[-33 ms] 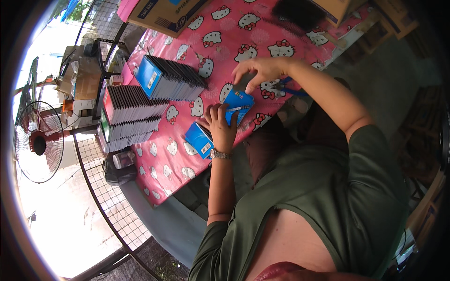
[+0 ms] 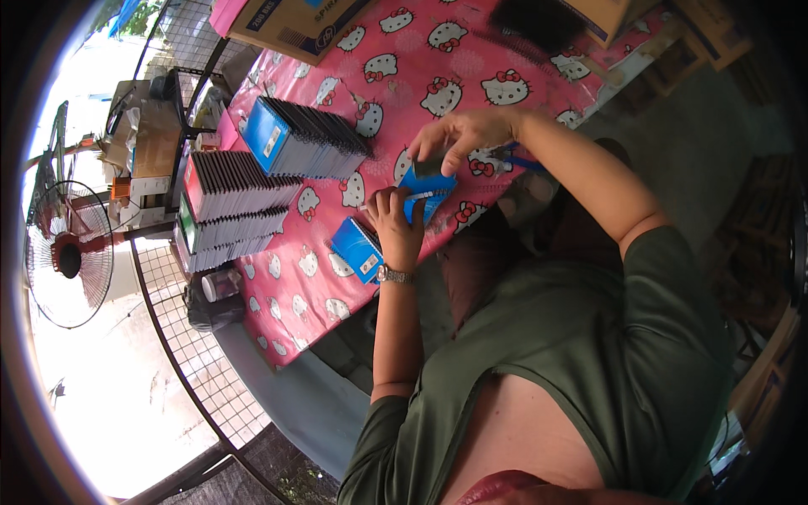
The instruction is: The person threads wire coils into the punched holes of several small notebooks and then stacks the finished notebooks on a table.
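In front of me a small blue spiral notebook (image 2: 438, 184) lies at the table edge, a pale binding strip across it. My left hand (image 2: 394, 220) grips its left side, thumb and fingers bent onto it. Beside that wrist are more blue spiral notebooks (image 2: 357, 246), partly covered by the hand. Over the far end of the gripped notebook, my right hand (image 2: 459, 141) is curled, with thumb and fingers round a dark, flat patch (image 2: 428, 166) that I cannot make out. A metal-banded watch circles my left wrist.
Stacks of spiral notebooks, blue (image 2: 307, 143), red (image 2: 236, 181) and green (image 2: 227, 236), stand left on the pink patterned tablecloth (image 2: 307, 290). A cardboard box (image 2: 290, 29) sits at the far edge. Blue-handled pliers (image 2: 522, 158) lie under my right forearm. A fan (image 2: 69, 255) stands far left.
My right hand has shifted slightly toward me and left, over the notebook's far end, the dark patch moving with it. My left hand stays nearly in place.
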A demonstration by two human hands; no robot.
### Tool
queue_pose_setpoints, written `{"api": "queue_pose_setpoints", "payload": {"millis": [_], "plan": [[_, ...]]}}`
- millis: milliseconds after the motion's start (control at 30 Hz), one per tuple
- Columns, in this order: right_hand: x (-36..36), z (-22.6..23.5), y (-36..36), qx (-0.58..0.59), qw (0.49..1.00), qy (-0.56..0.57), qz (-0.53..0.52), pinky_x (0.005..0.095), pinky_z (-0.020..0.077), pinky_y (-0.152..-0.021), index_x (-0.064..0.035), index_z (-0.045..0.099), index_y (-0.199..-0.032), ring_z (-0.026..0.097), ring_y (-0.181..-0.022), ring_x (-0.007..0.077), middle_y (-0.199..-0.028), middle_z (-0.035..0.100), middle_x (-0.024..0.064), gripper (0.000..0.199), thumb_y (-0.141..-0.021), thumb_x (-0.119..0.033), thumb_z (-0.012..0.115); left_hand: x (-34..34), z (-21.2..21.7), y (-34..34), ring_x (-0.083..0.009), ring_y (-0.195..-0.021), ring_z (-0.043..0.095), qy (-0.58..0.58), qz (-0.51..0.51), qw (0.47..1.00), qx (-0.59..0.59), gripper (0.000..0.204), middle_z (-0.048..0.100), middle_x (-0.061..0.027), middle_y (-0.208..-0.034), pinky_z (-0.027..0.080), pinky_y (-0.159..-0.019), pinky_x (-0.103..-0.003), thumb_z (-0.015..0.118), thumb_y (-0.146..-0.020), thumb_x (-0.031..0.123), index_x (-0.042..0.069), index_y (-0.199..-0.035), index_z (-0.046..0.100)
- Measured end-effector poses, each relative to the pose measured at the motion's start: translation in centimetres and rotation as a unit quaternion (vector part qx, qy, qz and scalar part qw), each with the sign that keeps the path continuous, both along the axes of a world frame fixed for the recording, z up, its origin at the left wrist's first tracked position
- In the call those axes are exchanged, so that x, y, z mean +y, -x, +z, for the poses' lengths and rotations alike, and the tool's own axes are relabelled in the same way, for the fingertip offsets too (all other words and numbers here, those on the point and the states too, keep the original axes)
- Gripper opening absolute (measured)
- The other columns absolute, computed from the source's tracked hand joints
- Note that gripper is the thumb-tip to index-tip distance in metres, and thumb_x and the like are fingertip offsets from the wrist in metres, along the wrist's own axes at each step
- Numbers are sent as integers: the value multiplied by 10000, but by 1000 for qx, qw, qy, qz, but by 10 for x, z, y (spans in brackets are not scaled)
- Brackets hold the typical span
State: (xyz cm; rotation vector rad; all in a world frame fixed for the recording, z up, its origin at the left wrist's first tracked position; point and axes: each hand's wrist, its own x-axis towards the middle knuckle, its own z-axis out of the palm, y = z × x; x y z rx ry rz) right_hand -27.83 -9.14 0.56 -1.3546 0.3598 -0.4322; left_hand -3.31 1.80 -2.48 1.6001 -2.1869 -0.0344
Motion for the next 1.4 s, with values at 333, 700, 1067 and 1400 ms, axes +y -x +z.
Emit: {"api": "queue_pose_setpoints", "payload": {"millis": [333, 700, 1067, 1400], "plan": [[-4, 1, -12, 244, 945, 220, -2, 335, 377, -1040, -16, 675, -1091, 493, -1222, 218, -1288, 526, 89, 405, -732, -179, 768, -8, 4, -5, -318, -986, 534, 12, -48, 995, 82, 292, 599, -93, -1029, 406, -888, -426, 749, -737, 106, 79, -995, 614], [-4, -17, -31, 135, 987, 77, 41, 330, 413, -944, -22, 641, -1175, 514, -1118, 178, -1227, 552, 65, 467, -757, -213, 727, -10, -5, -31, -260, -855, 579, -48, -31, 978, 202, 265, 579, -112, -986, 484, -708, -344, 735, -759, 21, 33, -998, 619], [-8, -21, -34, 60, 996, 7, 68, 343, 397, -991, -52, 672, -1138, 507, -1171, 208, -1221, 560, 78, 482, -723, -278, 764, -20, 2, -28, -230, -766, 612, -98, -72, 965, 233, 259, 595, -98, -942, 507, -682, -332, 760, -742, 18, 19, -957, 615], [-15, -16, -10, 428, 793, 380, -210, 421, 432, -985, -169, 709, -1067, 503, -1194, 286, -1203, 595, 64, 387, -697, -246, 795, -23, 2, -32, -152, -765, 645, -130, -58, 954, 262, 221, 625, -78, -890, 510, -712, -266, 729, -797, 1, 6, -986, 616]]}}
